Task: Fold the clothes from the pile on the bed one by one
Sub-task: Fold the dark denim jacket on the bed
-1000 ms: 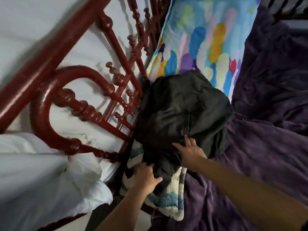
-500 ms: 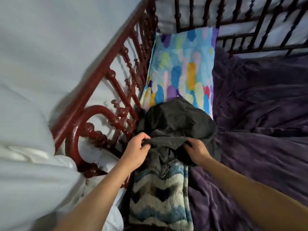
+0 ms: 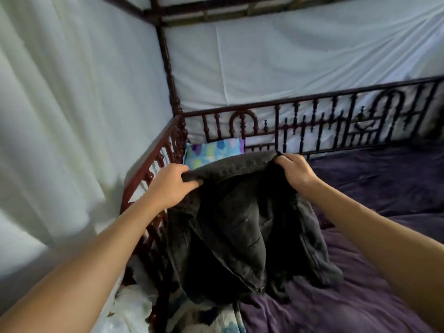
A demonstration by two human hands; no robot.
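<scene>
Left fingers (image 3: 192, 183): curled under the top edge of the dark garment (image 3: 240, 227), gripping it with the thumb over the fold.
Right fingers (image 3: 283, 161): curled over the same edge further along, bunching the cloth in a grip.
Left hand (image 3: 171, 186): raised near the side rail (image 3: 153, 169), forearm extended.
Right hand (image 3: 294, 173): level with the left hand, well apart from it, and the edge runs taut between the two.
Garment, appearance: charcoal to black, heavy, faded; stitched band along the held edge; seams and a zip visible lower down.
Garment, position: held up over the bed (image 3: 384, 188), upper part lifted, lower part slumped in folds on the purple cover.
Beneath: a patterned blue-and-white cloth (image 3: 216, 319) shows under the lower edge.
Behind: a colourful pillow (image 3: 211, 152) lies in the corner against the back rail (image 3: 312, 126).
Surround: pale curtain (image 3: 72, 92) outside the rails.
</scene>
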